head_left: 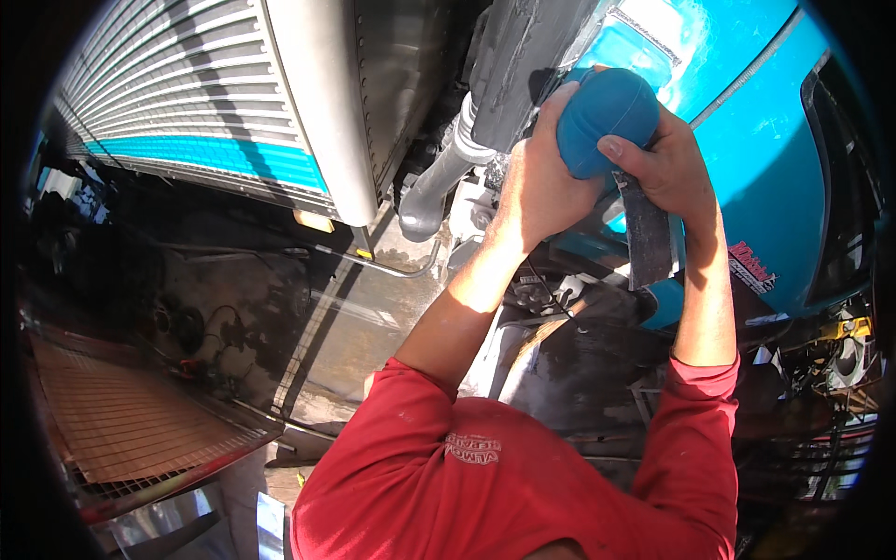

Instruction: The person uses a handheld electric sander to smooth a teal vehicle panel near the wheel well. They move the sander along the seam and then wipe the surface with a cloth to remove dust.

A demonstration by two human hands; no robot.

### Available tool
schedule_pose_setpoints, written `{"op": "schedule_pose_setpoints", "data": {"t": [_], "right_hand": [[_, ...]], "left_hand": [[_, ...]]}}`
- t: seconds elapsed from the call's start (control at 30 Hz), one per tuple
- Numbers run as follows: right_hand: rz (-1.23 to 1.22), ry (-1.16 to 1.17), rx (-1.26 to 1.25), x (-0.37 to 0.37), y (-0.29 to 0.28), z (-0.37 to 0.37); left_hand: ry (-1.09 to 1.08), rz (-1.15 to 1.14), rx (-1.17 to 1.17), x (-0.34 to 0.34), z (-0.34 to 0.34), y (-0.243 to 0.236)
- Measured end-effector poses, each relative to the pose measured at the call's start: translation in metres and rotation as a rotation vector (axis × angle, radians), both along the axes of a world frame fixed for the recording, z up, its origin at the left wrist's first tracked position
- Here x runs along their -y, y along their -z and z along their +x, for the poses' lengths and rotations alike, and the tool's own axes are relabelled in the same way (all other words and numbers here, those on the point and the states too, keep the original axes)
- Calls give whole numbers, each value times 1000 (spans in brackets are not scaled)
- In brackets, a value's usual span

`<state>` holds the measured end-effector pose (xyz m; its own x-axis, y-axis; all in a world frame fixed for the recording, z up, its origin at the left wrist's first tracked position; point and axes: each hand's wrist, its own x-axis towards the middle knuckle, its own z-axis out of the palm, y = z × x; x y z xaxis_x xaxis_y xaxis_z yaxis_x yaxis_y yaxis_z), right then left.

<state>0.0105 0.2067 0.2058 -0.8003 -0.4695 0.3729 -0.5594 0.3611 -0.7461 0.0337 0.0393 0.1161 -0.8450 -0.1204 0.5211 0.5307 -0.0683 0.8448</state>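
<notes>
Up beside the turquoise vehicle panel (765, 131), both my hands are closed around a smooth blue rounded piece (611, 112) with a thin seam line. It looks like a rubber hose elbow, but I cannot tell for sure. My left hand (551, 177) grips its left side and underside. On the right, my right hand (670, 163) wraps the other side, with its thumb pressed on the surface facing me. A dark flat strip (647, 233) hangs just below the right hand; its upper end is hidden there.
A thick dark pipe (527, 70) stands left of my hands, with a grey elbow pipe (429, 196) below it. The ribbed silver body (201, 84) fills the upper left. A brown mesh panel (131, 401) lies lower left. Yellow-and-metal parts (847, 350) sit far right.
</notes>
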Motion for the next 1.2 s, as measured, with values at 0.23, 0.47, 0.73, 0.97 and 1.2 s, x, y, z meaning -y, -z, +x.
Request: {"op": "schedule_pose_setpoints", "data": {"t": [0.23,0.47,0.73,0.97,1.2], "right_hand": [[50,108,97,0,39,19],[75,110,157,-7,71,26],[156,191,75,8,124,82],[75,351,88,53,166,87],[169,663,190,116,162,49]], "left_hand": [[47,-168,37,0,1,51],[-91,-61,-104,-19,10,91],[67,4,49,-16,63,158],[112,-175,-53,30,33,202],[353,-145,2,79,-31,198]]}}
